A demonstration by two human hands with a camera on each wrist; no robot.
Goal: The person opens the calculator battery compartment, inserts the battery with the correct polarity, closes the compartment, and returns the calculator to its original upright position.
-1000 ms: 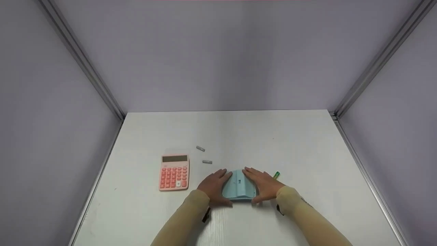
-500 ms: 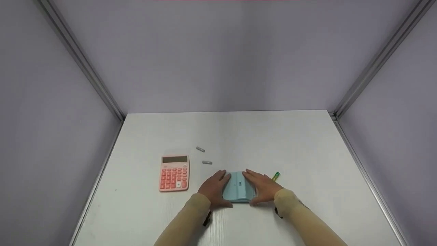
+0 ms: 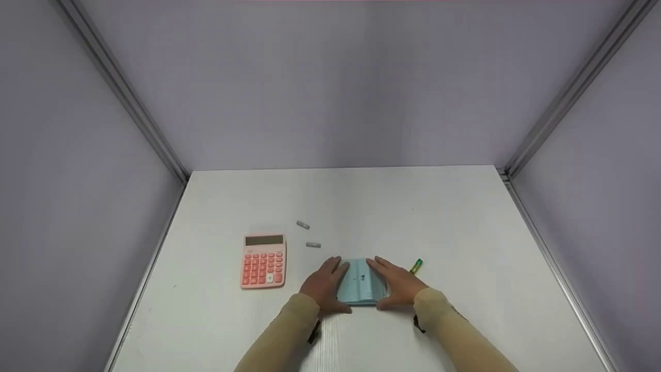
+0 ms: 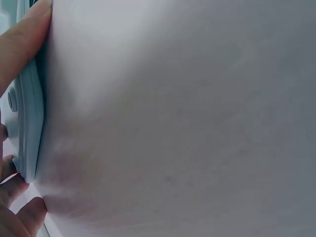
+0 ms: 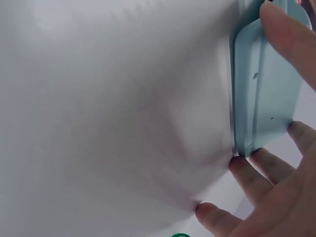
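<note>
A light blue plastic device [image 3: 351,284] with a raised ridge along its middle lies close to the table between both hands. My left hand [image 3: 323,287] grips its left side, thumb at the near edge and fingers toward the far edge. Small round bumps show on the device [image 4: 29,128] in the left wrist view. On the opposite side my right hand [image 3: 402,287] holds it the same way. In the right wrist view, its thumb [image 5: 289,37] lies over the near end and fingertips touch the far end. The device's underside is hidden.
Left of the hands lies a pink calculator [image 3: 263,261]. Two small grey cylinders [image 3: 303,225] lie beyond the left hand. A green and yellow stick-like thing [image 3: 416,265] pokes out past the right hand. Walls enclose the white table [image 3: 444,206] at the back and sides.
The blue device has come down flatter, its near edge showing less. My right hand has shifted slightly left, and both hands have kept hold. The calculator and grey cylinders have stayed put.
</note>
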